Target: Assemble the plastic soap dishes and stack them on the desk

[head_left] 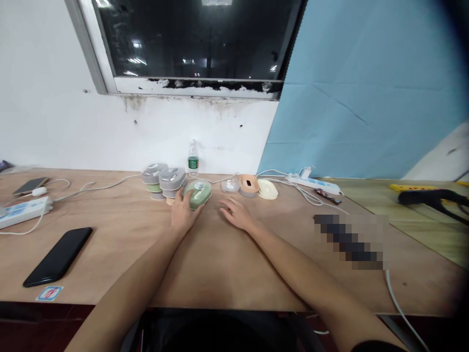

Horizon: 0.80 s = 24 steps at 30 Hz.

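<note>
My left hand (183, 211) is around the near left side of a green oval box (202, 192) with a round label on its lid, fingers on its left edge and thumb at its front. To the right of the box, my right hand (236, 212) rests by the table surface with its fingers stretched out, holding nothing. Beyond it lie a clear plastic piece (230, 186), an orange oval part (252, 180) with a dark slot, and a cream-coloured lid (268, 189). Stacked grey-lidded boxes (172, 177) stand just left of the green box.
A plastic bottle (193, 161) stands by the wall. On the left are a black phone (58, 256), a power strip (27, 212) and another phone (31, 186). Another power strip (315, 184) with white cables lies back right; a pixelated dark object (348, 240) is nearer.
</note>
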Tool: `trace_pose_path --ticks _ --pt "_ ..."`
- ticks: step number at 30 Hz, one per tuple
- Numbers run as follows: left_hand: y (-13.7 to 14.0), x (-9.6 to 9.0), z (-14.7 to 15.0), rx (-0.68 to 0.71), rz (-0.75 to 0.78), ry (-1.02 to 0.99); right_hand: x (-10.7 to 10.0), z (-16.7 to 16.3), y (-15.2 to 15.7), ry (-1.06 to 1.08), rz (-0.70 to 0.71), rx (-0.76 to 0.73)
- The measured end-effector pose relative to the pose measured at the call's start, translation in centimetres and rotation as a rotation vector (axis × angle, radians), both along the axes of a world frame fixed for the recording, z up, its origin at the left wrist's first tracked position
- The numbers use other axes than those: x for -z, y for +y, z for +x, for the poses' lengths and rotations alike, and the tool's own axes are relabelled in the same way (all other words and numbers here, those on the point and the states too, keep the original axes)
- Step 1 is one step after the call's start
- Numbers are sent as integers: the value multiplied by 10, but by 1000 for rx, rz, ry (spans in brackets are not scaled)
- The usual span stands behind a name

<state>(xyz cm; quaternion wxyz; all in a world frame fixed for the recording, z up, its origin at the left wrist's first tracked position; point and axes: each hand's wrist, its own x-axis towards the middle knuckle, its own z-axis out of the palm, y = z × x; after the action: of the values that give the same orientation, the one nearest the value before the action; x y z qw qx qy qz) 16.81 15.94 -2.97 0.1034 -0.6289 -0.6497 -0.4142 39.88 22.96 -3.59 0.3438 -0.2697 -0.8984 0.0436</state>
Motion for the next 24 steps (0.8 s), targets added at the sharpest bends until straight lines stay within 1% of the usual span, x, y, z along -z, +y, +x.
trace_pose_path --ticks 3,6,10,13,20,24 --pt "0 2 -2 48 12 -62 -1 4 3 26 -28 6" --pt "-3 1 -2 146 44 -78 0 8 7 70 -76 43" --pt "-11 -4 6 339 78 -7 4 15 14 155 -149 72" --pt "-17 -6 13 434 27 56 6 21 18 196 -168 27" --pt "-19 -6 15 474 -191 59 -1 24 16 85 -82 -90" --pt "-19 -6 15 475 -216 42 -3 19 14 41 -83 -127"
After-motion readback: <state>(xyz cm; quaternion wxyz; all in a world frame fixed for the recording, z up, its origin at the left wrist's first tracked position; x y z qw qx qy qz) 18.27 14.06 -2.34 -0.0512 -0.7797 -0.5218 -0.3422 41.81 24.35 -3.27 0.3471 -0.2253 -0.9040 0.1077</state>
